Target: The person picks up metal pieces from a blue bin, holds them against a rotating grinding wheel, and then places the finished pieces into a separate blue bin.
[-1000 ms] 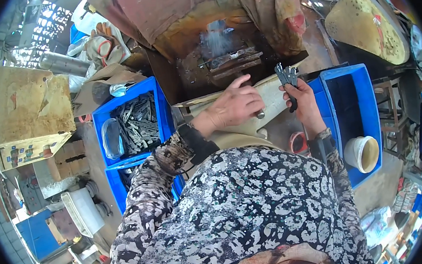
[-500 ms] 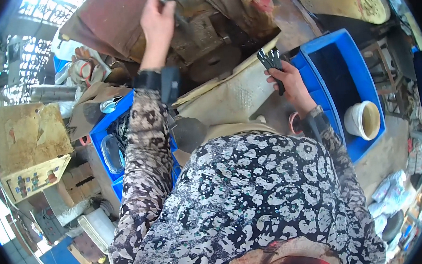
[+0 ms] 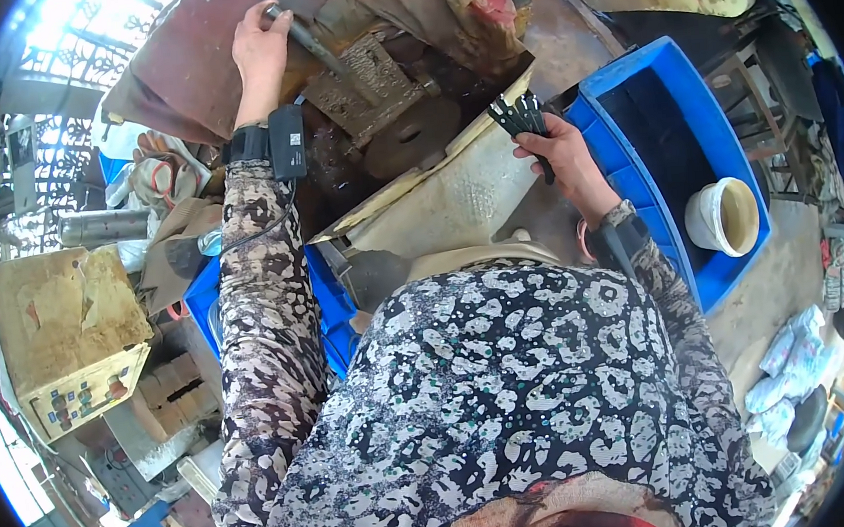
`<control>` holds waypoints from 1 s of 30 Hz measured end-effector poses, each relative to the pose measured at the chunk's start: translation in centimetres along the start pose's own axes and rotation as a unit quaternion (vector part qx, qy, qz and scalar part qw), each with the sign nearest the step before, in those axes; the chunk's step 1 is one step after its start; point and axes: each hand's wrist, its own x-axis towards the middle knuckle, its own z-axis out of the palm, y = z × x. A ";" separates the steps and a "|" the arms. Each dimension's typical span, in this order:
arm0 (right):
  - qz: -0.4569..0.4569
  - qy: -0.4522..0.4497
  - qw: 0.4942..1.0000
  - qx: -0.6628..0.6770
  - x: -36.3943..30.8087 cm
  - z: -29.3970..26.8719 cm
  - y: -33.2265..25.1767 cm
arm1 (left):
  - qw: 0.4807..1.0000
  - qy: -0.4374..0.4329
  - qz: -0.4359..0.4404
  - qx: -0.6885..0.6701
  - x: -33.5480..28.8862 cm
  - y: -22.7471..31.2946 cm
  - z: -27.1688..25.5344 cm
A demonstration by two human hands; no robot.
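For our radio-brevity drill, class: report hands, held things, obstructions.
Left hand gripping lever. Right hand holding dark strips. Nothing visibly blocking either hand.

Ahead and to the left, the top of a lever (image 3: pixel 315 49) is held in the left grip (image 3: pixel 260 55), with a plate (image 3: pixel 338 102) seen at its lower end. To the right, a bundle of strips (image 3: pixel 517 115) is held in the right grip (image 3: pixel 563 154), left of a bin (image 3: pixel 720 284) with a bucket (image 3: pixel 722 217) placed inside, toward its near end. A second bin (image 3: pixel 330 307) is partly hidden by the left sleeve (image 3: pixel 265 307).
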 end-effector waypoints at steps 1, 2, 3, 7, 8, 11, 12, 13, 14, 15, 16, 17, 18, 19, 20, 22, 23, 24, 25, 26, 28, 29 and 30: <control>0.002 0.002 1.000 -0.001 0.1 0.1 -0.1 | 1.000 0.001 -0.001 -0.001 0.1 0.0 0.1; 0.001 0.001 1.000 -0.003 0.3 0.2 -0.3 | 1.000 0.005 0.015 0.017 0.2 -0.1 0.2; -0.003 -0.006 1.000 -0.009 0.5 0.3 -0.5 | 0.999 0.010 0.029 0.035 0.2 0.1 0.3; -0.017 -0.048 0.999 -0.019 1.3 1.7 -1.5 | 0.999 0.028 -0.037 -0.027 -1.1 1.3 0.0; -0.015 -0.053 0.998 -0.021 1.4 2.1 -1.8 | 0.994 0.092 -0.040 -0.048 -2.5 2.1 -0.2; -0.032 -0.084 0.996 -0.007 2.2 3.2 -2.9 | 0.971 0.116 -0.081 -0.194 -8.0 4.7 -0.1; -0.026 -0.097 0.995 0.007 2.5 3.5 -3.1 | 0.942 0.011 -0.170 -0.290 -10.6 6.8 -0.5; -0.020 -0.113 0.993 0.017 2.7 3.9 -3.5 | 0.895 -0.093 -0.243 -0.363 -12.6 7.9 -0.5; -0.016 -0.123 0.992 0.014 2.7 4.7 -4.0 | 0.845 -0.202 -0.317 -0.379 -14.2 8.8 -0.8; -0.013 -0.126 0.992 0.025 2.6 5.4 -4.6 | 0.809 -0.257 -0.354 -0.392 -15.4 10.1 -0.6; -0.009 -0.135 0.990 0.034 2.7 6.3 -5.1 | 0.789 -0.282 -0.367 -0.404 -16.4 10.9 -0.6; -0.005 -0.146 0.989 0.029 2.9 7.0 -5.2 | 0.764 -0.280 -0.366 -0.451 -17.2 11.6 -0.7; -0.004 -0.170 0.984 0.045 3.0 7.7 -5.3 | 0.725 -0.269 -0.387 -0.502 -17.4 12.2 -0.9; -0.003 -0.193 0.979 0.061 3.1 8.2 -5.3 | 0.682 -0.258 -0.405 -0.551 -17.4 12.7 -1.0; 0.007 -0.224 0.973 0.061 3.5 8.3 -5.0 | 0.684 -0.249 -0.408 -0.551 -17.7 12.6 -0.6; -0.003 -0.229 0.972 0.043 3.5 9.4 -4.7 | 0.620 -0.193 -0.367 -0.666 -18.0 12.1 -0.3; -0.016 -0.225 0.974 0.028 3.4 9.8 -4.6 | 0.623 -0.187 -0.368 -0.665 -18.2 11.7 -0.4; -0.015 -0.228 0.973 0.028 3.3 9.9 -4.6 | 0.623 -0.182 -0.372 -0.663 -18.3 11.7 -0.5; -0.019 -0.222 0.975 0.024 3.3 10.0 -4.7 | 0.624 -0.179 -0.375 -0.661 -18.3 11.7 -0.5; -0.023 -0.215 0.976 0.020 3.3 10.0 -4.7 | 0.626 -0.180 -0.375 -0.660 -18.5 11.7 -0.7; -0.018 -0.212 0.977 0.026 3.2 9.7 -5.0 | 0.644 -0.161 -0.409 -0.626 -18.9 11.8 -1.0; -0.014 -0.207 0.978 0.036 3.1 9.5 -5.1 | 0.643 -0.159 -0.409 -0.628 -19.1 12.0 -0.9; -0.015 -0.207 0.978 0.038 3.2 9.4 -5.2 | 0.641 -0.159 -0.406 -0.631 -19.0 12.0 -0.8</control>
